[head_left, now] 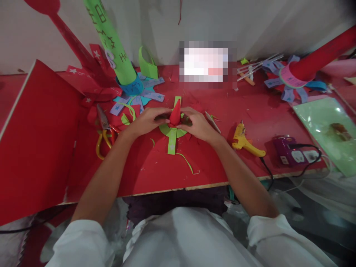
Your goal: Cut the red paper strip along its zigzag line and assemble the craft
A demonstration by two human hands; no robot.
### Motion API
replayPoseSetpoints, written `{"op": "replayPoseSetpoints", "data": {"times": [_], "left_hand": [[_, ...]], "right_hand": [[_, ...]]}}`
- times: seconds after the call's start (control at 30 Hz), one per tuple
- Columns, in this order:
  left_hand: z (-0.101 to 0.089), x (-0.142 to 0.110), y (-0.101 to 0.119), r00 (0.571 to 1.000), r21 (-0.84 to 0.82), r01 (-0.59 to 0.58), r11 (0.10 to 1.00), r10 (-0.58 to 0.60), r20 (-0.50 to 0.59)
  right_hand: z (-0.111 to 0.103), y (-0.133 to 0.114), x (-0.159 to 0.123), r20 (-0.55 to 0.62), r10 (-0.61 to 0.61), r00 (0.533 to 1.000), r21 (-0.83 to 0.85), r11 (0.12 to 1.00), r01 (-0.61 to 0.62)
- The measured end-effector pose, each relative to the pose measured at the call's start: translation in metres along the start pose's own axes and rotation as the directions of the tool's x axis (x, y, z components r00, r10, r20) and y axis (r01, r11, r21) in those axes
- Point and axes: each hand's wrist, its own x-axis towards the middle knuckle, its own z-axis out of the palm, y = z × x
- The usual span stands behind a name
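A pointed red cone [175, 114] stands upright on a round light-green base [182, 132]. One green strip [172, 142] extends from the base toward me and another shows behind the cone. My left hand [151, 120] curls around the cone's left side, its fingertips at the lower part. From the right, my right hand [200, 126] grips the same cone, thumb low and fingers reaching behind. A thin green offcut [189, 163] trails on the red table [150, 174] in front.
Scissors [105, 137] with yellow handles lie left. At right are a yellow glue gun [247, 142], a purple power adapter [289, 150] and a green sheet [319, 118]. Behind stand a lettered green tube [116, 48] and a red tube [319, 59]. A red board [41, 141] leans at left.
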Motion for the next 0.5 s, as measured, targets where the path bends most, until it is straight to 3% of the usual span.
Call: {"op": "replayPoseSetpoints", "data": {"times": [0.2,0.5], "left_hand": [[0.0007,0.0010,0.0049,1.000,0.091,-0.013,0.996,0.016,-0.026],[0.0012,0.0006,0.0011,0.999,0.067,-0.014,0.998,0.016,-0.032]], "right_hand": [[0.0031,-0.0004,0.0008,-0.011,0.009,1.000,-0.010,1.000,-0.009],[0.0059,-0.0012,-0.0007,-0.051,-0.009,0.999,-0.021,1.000,0.008]]}}
